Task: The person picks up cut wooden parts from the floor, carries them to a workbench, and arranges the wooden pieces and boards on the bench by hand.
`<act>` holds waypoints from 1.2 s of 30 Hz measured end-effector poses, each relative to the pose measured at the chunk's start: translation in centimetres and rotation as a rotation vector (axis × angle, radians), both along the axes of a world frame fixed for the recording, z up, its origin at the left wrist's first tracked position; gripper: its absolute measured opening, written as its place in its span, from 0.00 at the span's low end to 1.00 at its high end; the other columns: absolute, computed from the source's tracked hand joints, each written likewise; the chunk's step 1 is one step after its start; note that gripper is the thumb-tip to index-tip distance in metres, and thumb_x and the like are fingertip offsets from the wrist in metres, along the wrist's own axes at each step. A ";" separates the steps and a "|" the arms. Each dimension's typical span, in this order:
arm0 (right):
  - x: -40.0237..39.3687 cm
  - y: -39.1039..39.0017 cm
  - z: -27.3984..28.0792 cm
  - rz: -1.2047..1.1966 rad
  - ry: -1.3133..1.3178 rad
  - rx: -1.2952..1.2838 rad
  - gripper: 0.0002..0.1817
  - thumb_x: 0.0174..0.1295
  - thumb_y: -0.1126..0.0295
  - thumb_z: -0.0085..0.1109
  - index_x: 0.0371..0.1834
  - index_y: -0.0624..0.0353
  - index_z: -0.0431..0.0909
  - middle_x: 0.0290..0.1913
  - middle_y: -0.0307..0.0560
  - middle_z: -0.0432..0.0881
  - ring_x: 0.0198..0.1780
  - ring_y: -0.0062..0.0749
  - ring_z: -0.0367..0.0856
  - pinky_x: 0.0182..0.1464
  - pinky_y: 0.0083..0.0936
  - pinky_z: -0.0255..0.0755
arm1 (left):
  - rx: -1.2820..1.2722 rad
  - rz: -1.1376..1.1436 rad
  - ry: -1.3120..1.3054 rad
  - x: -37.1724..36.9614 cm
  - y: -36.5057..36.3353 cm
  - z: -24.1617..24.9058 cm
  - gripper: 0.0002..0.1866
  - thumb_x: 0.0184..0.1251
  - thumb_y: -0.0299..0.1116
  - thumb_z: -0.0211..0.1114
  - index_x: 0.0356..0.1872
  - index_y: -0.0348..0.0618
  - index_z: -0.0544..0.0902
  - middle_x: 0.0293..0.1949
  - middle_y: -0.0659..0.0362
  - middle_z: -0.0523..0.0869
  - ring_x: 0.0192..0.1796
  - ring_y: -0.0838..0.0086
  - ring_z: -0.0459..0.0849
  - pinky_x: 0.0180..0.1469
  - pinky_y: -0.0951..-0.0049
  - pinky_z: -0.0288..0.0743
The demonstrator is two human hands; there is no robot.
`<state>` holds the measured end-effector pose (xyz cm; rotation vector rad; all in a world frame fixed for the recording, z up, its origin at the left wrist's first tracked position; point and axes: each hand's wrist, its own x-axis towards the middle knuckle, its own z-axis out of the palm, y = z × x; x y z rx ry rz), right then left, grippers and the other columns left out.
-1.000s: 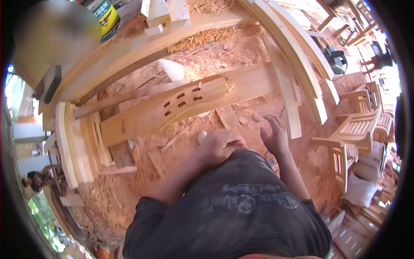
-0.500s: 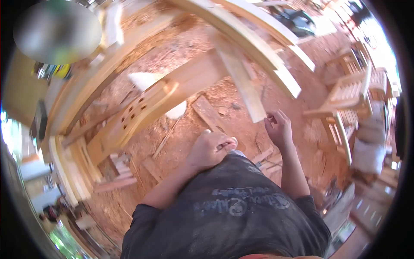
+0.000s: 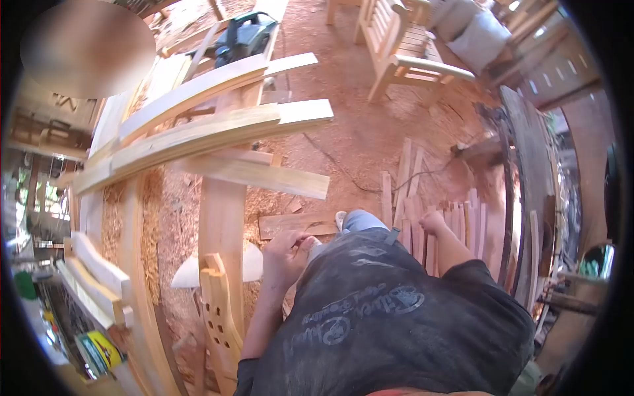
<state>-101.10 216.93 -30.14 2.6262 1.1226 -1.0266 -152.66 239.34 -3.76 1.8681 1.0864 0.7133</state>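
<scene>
My left hand (image 3: pixel 285 254) is beside the waist of my dark shirt, its fingers curled in, with nothing visible in them. My right hand (image 3: pixel 432 223) is closed in a loose fist at my other side, over pale wood strips (image 3: pixel 462 224) on the ground. Neither hand touches wood. Left of my left hand lies a wide plank (image 3: pixel 222 211) with a curved, slotted wooden piece (image 3: pixel 218 310) on it. Long curved beams (image 3: pixel 198 138) and a shorter board (image 3: pixel 264 176) lie across the planks ahead.
A green and black power tool (image 3: pixel 246 36) rests on the timber at the upper left. Slatted wooden chairs (image 3: pixel 403 56) stand ahead. A cable (image 3: pixel 343 173) crosses the reddish ground. Dark boards (image 3: pixel 525 152) lean at the right; a yellow container (image 3: pixel 100 350) is at the lower left.
The view has swung to the right, so the timber now lies to my left and the chairs ahead. My right hand has closed from a looser pose; my left hand remains curled.
</scene>
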 end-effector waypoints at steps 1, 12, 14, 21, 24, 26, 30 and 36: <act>-2.3 -1.8 3.8 -0.460 0.243 0.052 0.10 0.62 0.64 0.66 0.32 0.61 0.89 0.32 0.49 0.90 0.29 0.38 0.88 0.35 0.36 0.83 | -0.021 -0.021 0.014 0.0 0.3 -0.1 0.07 0.69 0.30 0.76 0.41 0.36 0.91 0.35 0.51 0.92 0.37 0.64 0.92 0.42 0.67 0.84; -3.9 2.0 2.3 -0.322 0.403 0.018 0.16 0.62 0.62 0.71 0.42 0.65 0.91 0.32 0.50 0.91 0.31 0.32 0.89 0.39 0.33 0.84 | -0.034 -0.145 0.020 9.4 7.7 -0.7 0.08 0.69 0.31 0.77 0.40 0.36 0.91 0.36 0.52 0.93 0.37 0.67 0.91 0.44 0.68 0.84; 0.1 6.3 1.7 -0.224 0.340 0.133 0.17 0.62 0.61 0.70 0.45 0.65 0.91 0.34 0.51 0.92 0.34 0.33 0.91 0.42 0.33 0.85 | -0.025 -0.176 0.025 13.1 9.4 -1.2 0.08 0.68 0.32 0.76 0.40 0.36 0.91 0.36 0.51 0.92 0.37 0.63 0.92 0.43 0.66 0.84; 18.6 19.5 4.4 -0.145 0.154 0.211 0.19 0.59 0.55 0.68 0.46 0.55 0.93 0.44 0.54 0.93 0.47 0.47 0.92 0.55 0.38 0.84 | -0.084 -0.162 0.004 29.6 15.2 -0.6 0.07 0.69 0.30 0.76 0.42 0.37 0.91 0.36 0.52 0.92 0.38 0.65 0.92 0.45 0.68 0.85; 26.5 23.5 5.1 -0.145 0.106 0.249 0.17 0.60 0.58 0.69 0.45 0.57 0.93 0.41 0.53 0.93 0.43 0.43 0.92 0.50 0.37 0.85 | -0.038 -0.194 -0.008 35.5 17.4 0.1 0.07 0.69 0.30 0.75 0.42 0.37 0.91 0.37 0.51 0.92 0.40 0.62 0.92 0.46 0.66 0.85; 30.8 26.9 6.3 -0.325 0.187 0.380 0.15 0.61 0.60 0.69 0.43 0.60 0.92 0.37 0.50 0.93 0.40 0.38 0.92 0.47 0.34 0.84 | -0.045 -0.171 -0.028 39.3 19.4 1.7 0.07 0.70 0.31 0.74 0.41 0.38 0.91 0.38 0.50 0.92 0.41 0.59 0.93 0.46 0.63 0.85; 33.1 30.1 5.7 -0.467 0.327 0.512 0.13 0.63 0.62 0.69 0.38 0.61 0.90 0.31 0.45 0.91 0.34 0.29 0.89 0.41 0.30 0.83 | -0.041 -0.236 0.049 41.9 22.8 1.3 0.08 0.70 0.34 0.73 0.41 0.39 0.91 0.40 0.51 0.93 0.43 0.58 0.92 0.47 0.62 0.85; 30.8 28.9 1.4 -0.281 0.473 0.057 0.09 0.66 0.63 0.69 0.39 0.54 0.93 0.30 0.39 0.90 0.30 0.24 0.86 0.35 0.28 0.80 | -0.014 -0.229 0.020 45.0 29.7 0.0 0.08 0.69 0.35 0.74 0.42 0.41 0.91 0.40 0.52 0.93 0.45 0.59 0.93 0.48 0.62 0.85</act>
